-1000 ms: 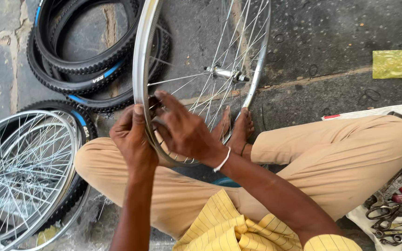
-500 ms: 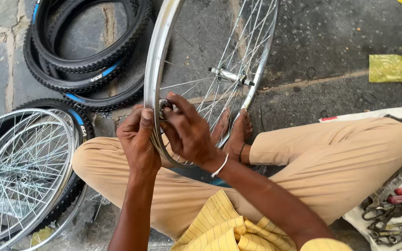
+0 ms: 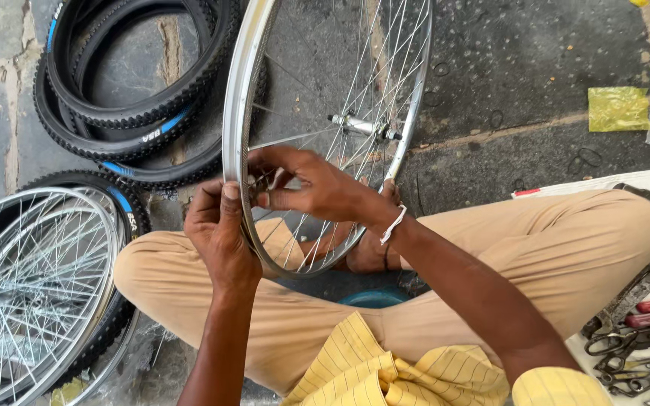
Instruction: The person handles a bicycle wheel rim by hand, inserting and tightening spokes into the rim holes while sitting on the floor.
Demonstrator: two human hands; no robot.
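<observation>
The person sat cross-legged on the ground, in tan trousers point(image 3: 536, 263) and a yellow striped shirt point(image 3: 385, 368), with a bare bicycle wheel point(image 3: 325, 128) standing upright between the knees. The left hand point(image 3: 220, 233) was clenched on the near part of the silver rim point(image 3: 236, 143), thumb on top, steadying it. The right hand point(image 3: 317, 188) reached through from the inner side, its fingers point(image 3: 268, 197) pinched together on something small just at the rim where a spoke meets it; what they pinched was too small to tell.

By the look of it, the step in hand was work on a single spoke end at the rim. The next move would call for a firm hold on the rim and a small, careful turn of the fingertips.

To the right lay a spread of hand tools point(image 3: 637, 338) on a white sheet. To the left leaned another spoked wheel point(image 3: 31, 286) in its tyre. Farther off, loose black tyres point(image 3: 129, 90) with blue marks lay stacked on the stone floor point(image 3: 536, 68), and a yellow bag point(image 3: 617, 108) sat well beyond.
</observation>
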